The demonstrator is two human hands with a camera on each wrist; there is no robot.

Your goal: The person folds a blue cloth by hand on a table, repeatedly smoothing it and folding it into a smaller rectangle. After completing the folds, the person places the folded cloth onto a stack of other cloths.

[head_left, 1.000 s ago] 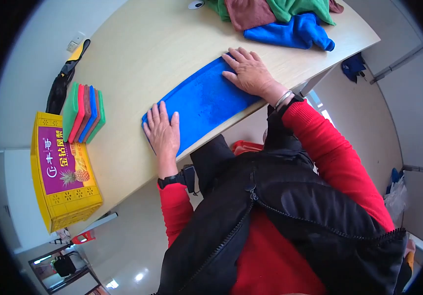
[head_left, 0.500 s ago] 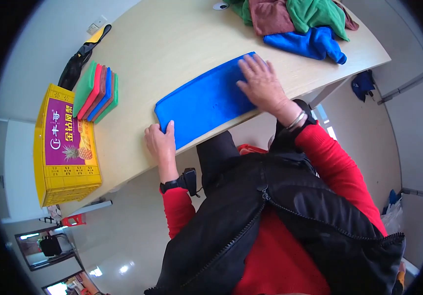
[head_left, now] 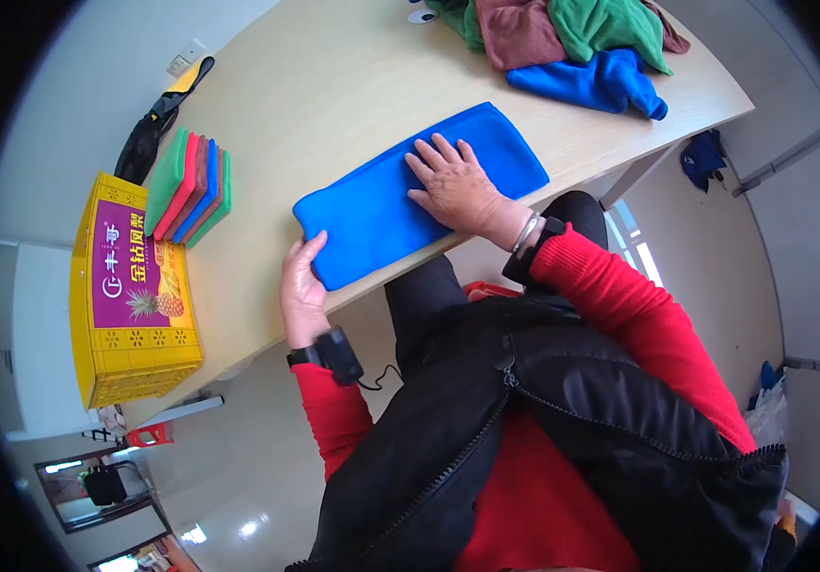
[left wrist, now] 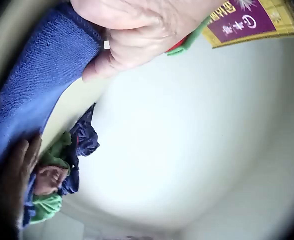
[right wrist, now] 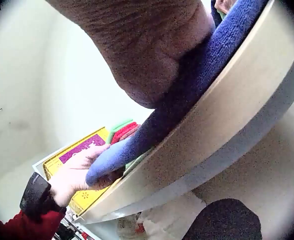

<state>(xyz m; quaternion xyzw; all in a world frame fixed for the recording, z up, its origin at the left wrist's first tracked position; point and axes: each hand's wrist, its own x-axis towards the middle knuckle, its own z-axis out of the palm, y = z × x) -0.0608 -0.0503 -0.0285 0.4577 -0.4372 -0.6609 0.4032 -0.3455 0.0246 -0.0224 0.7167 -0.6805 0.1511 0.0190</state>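
Note:
A long blue cloth (head_left: 372, 214) lies folded along the near edge of the light wooden table (head_left: 315, 86). My right hand (head_left: 448, 181) presses flat on its middle with fingers spread; the right wrist view shows the palm (right wrist: 137, 45) on the cloth (right wrist: 197, 85). My left hand (head_left: 300, 281) is at the table's edge and grips the cloth's left end, thumb up against it. The left wrist view shows those fingers (left wrist: 137, 30) curled at the cloth (left wrist: 32, 85). The right wrist view also catches the left hand (right wrist: 77, 175).
A stack of folded cloths (head_left: 189, 186) in green, red, brown and blue stands on edge at the left. Beside it is a yellow crate (head_left: 133, 296). A loose pile of cloths (head_left: 563, 38) lies at the far right. A black item (head_left: 143, 138) lies at the far left.
My right hand slid from the cloth's right end to its middle. My left hand left the top of the cloth and now holds its left end at the table edge.

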